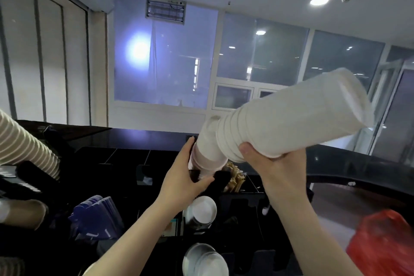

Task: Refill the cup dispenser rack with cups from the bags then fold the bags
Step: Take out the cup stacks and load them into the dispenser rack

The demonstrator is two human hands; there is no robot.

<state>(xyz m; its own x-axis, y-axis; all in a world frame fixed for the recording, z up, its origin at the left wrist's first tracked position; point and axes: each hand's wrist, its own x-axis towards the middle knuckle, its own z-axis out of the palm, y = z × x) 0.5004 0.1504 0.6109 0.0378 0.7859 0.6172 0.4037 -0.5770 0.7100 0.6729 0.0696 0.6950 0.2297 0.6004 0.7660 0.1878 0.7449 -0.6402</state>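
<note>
A long stack of white cups (289, 116) in a thin clear bag slants from upper right down toward the black dispenser rack (215, 182). My right hand (271, 163) grips the bagged stack from below near its middle. My left hand (186, 175) curls around the stack's lower, bare end (207, 154), right at the rack's top opening. Lower on the rack, the white bottoms of loaded cup columns (202, 210) face me, and another pair (205, 261) shows at the bottom edge.
A striped beige cup stack (24, 143) lies at the left. Blue sleeves or packets (96, 217) stand left of the rack. Wooden stirrers (234, 177) sit behind it. A red plastic bag (385, 244) is at the lower right. A dark counter (349, 163) curves behind.
</note>
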